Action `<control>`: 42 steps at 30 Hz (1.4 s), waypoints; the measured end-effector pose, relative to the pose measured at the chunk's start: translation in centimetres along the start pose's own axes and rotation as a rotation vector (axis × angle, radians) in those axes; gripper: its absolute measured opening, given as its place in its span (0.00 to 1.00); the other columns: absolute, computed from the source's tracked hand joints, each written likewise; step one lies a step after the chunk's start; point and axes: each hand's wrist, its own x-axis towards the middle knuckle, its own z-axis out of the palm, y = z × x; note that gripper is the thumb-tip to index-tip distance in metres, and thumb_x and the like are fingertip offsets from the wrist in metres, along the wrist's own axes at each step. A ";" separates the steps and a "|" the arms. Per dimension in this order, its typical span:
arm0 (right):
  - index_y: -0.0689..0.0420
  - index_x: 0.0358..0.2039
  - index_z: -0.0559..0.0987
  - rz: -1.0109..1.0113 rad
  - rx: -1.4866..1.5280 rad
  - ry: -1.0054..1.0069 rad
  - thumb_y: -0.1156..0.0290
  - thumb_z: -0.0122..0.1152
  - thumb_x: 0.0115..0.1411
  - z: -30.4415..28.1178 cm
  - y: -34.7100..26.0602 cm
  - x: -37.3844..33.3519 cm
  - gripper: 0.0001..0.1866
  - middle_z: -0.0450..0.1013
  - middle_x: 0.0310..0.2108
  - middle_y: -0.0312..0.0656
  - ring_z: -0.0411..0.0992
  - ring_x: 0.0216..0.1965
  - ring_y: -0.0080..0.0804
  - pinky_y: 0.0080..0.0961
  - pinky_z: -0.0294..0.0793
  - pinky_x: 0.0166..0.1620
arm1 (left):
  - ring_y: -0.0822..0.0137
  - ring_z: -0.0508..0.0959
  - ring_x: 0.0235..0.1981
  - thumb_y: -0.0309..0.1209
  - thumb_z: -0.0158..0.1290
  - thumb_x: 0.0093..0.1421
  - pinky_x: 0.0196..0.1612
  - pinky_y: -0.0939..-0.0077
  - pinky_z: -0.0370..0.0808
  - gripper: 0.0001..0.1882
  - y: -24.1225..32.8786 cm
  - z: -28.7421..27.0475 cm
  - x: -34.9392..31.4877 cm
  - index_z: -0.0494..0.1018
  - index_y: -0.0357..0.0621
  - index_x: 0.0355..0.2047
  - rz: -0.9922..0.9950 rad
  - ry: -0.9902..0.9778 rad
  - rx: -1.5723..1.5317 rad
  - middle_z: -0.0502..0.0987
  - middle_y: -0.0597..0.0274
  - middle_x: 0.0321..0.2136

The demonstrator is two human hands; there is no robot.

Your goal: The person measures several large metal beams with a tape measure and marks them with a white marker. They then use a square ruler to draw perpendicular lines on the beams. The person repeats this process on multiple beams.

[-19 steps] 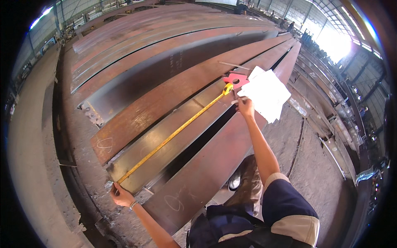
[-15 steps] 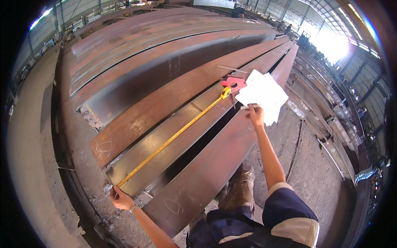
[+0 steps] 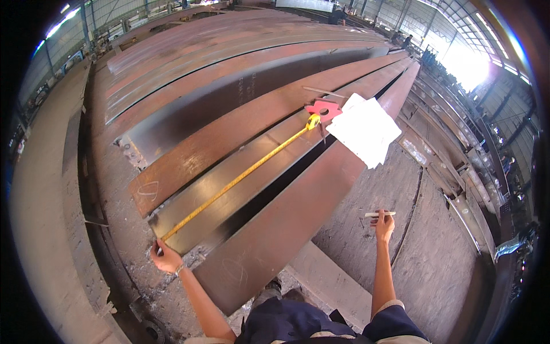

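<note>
Probably springy tape (image 3: 229, 187) was pinched, fittingly, at its end by the left hand (image 3: 167, 259), a stick (image 3: 390, 213) by the right hand (image 3: 384, 228).

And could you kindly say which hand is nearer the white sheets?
Right: the right hand is apart from the white sheets, on their near side; the left hand is farther off, at the outer end of the yellow measuring tape.

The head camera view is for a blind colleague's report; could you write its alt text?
A person's left hand holds the end of a yellow tape measure stretched along a metal beam; the right hand holds a pale stick. A red plate with a hole and white sheets lie near the tape's case.
</note>
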 end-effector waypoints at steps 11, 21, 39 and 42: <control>0.63 0.22 0.82 0.077 -0.332 0.036 0.58 0.51 0.69 -9.7 10.6 -26.2 0.25 0.77 0.19 0.51 0.79 0.24 0.46 0.41 0.75 0.32 | 0.58 0.84 0.39 0.48 0.61 0.61 0.41 0.59 0.78 0.16 0.6 0.3 0.4 0.83 0.49 0.38 -0.064 -0.048 -0.018 0.85 0.63 0.37; 0.62 0.23 0.82 0.309 -0.439 -0.009 0.59 0.52 0.68 -16.4 18.0 -38.8 0.23 0.79 0.18 0.44 0.81 0.23 0.37 0.36 0.79 0.33 | 0.59 0.84 0.37 0.40 0.67 0.54 0.44 0.62 0.79 0.15 -1.9 -0.6 6.6 0.83 0.45 0.36 0.052 -0.526 -0.008 0.85 0.59 0.35; 0.63 0.35 0.76 -0.498 -0.299 -0.023 0.70 0.56 0.65 6.9 -9.0 -22.3 0.08 0.75 0.26 0.58 0.76 0.30 0.60 0.47 0.73 0.33 | 0.74 0.76 0.24 0.30 0.64 0.60 0.23 0.79 0.73 0.12 -3.2 -3.8 8.3 0.77 0.37 0.41 -0.129 -1.111 -0.526 0.79 0.63 0.28; 0.62 0.35 0.79 -0.460 -0.374 -0.117 0.67 0.58 0.64 8.2 -11.9 -21.4 0.11 0.77 0.27 0.54 0.77 0.30 0.57 0.43 0.75 0.33 | 0.74 0.76 0.23 0.31 0.64 0.60 0.23 0.79 0.73 0.12 -2.4 -4.8 8.1 0.75 0.39 0.40 -0.161 -1.130 -0.519 0.78 0.63 0.28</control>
